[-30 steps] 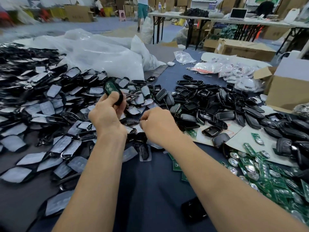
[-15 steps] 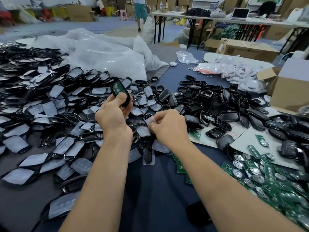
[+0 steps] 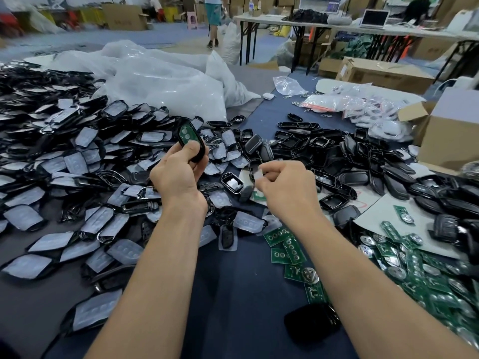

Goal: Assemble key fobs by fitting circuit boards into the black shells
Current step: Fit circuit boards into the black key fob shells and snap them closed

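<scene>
Left hand [image 3: 178, 174] grip curled round shell [image 3: 200, 151], board [image 3: 187, 133] showing; right hand [image 3: 285, 187] grip pinching pale pad [image 3: 257, 175]. Tipped shell may drop an unseated board.

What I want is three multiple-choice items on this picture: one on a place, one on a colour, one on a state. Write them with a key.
1. Where do the loose green circuit boards lie?
A. lower right of the picture
B. on the far table
C. in the cardboard box

2. What colour shows inside the shell in the left hand?
A. red
B. green
C. white

3. The right hand is:
A. flat and open
B. pinching a pale pad
C. gripping a laptop

Key: 1 A, the boards spread out there beside the right forearm; 2 B, a green board sits in the shell; 3 B, the fingertips close on the pad.
</scene>
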Demonstrator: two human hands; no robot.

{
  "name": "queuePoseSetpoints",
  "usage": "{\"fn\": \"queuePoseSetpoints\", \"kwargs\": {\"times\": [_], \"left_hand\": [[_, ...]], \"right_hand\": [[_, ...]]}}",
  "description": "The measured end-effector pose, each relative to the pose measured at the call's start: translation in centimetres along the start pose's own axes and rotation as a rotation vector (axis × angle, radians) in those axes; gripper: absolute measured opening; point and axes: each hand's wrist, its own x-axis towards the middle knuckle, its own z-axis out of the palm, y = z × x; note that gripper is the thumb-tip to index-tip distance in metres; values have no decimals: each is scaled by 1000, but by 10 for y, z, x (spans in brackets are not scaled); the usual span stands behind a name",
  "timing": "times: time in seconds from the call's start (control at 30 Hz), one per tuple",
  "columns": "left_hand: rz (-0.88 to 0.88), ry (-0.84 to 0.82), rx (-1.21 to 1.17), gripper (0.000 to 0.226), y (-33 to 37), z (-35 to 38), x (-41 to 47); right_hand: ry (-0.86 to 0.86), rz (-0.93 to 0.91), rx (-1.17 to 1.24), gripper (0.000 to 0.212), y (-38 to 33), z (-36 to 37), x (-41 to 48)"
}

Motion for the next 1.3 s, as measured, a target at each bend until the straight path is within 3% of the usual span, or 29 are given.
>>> {"fn": "queuePoseSetpoints", "kwargs": {"times": [0.1, 0.23, 0.33, 0.47, 0.6, 0.67, 0.93, 1.17, 1.23, 1.3], "left_hand": [[-4, 16, -3, 12, 0, 0, 1], [-16, 18, -16, 11, 1, -1, 0], [-18, 12, -9, 10, 0, 1, -1], [-20, -1, 25, 11, -3, 2, -5], [-58, -92, 134, 10, -9, 7, -11], [-82, -204, 251, 10, -18, 13, -17], [-160, -562, 764, 17, -75, 26, -70], [-265, -773, 742, 15, -74, 27, -82], [-277, -781, 750, 28, -75, 26, -84], [-309, -757, 719, 28, -77, 26, -87]], "right_hand": [[-21, -80, -118, 38, -8, -2, -7], [-178, -114, -349, 10, -3, -2, -29], [-185, -159, -506, 10, 8, 1, -48], [-152, -117, -250, 16, 14, -3, -53], [-213, 103, 427, 19, 24, -35, -57], [-233, 161, 617, 17, 36, -54, -62], [-148, 262, 788, 31, 69, -81, -66], [-83, 185, 726, 38, 74, -76, -64], [-44, 174, 686, 30, 77, -73, -64], [-11, 181, 650, 19, 78, -69, -63]]}}
